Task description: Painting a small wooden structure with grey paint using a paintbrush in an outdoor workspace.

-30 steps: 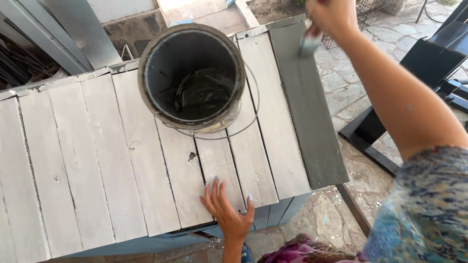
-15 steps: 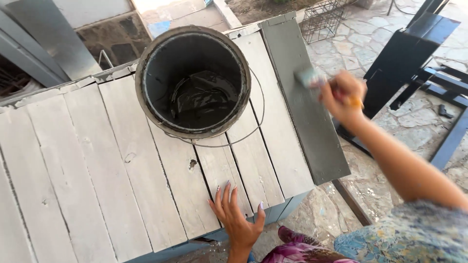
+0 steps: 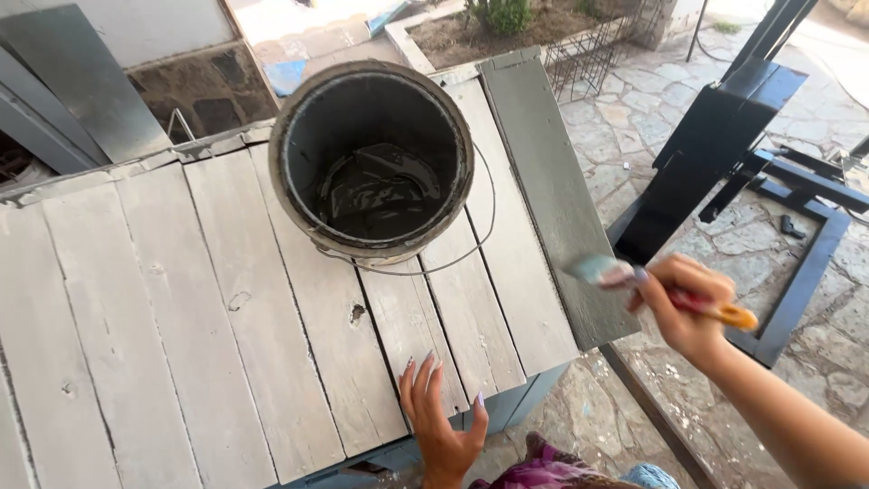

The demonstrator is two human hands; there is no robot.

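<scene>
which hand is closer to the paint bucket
Left. The left hand rests flat on the planks just below the paint bucket. The right hand, gripping a paintbrush, is off to the bucket's lower right, past the dark painted plank.

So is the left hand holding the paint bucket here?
No, the left hand lies flat on the pale wooden planks near their front edge, apart from the paint bucket.

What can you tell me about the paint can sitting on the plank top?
The paint can is a round metal pail, open, no lid, its rim and walls smeared grey. A shallow pool of dark grey paint lies at the bottom. It stands upright on the pale wooden planks near the far edge, its thin wire handle dropped onto the boards. Neither hand touches it.
</scene>
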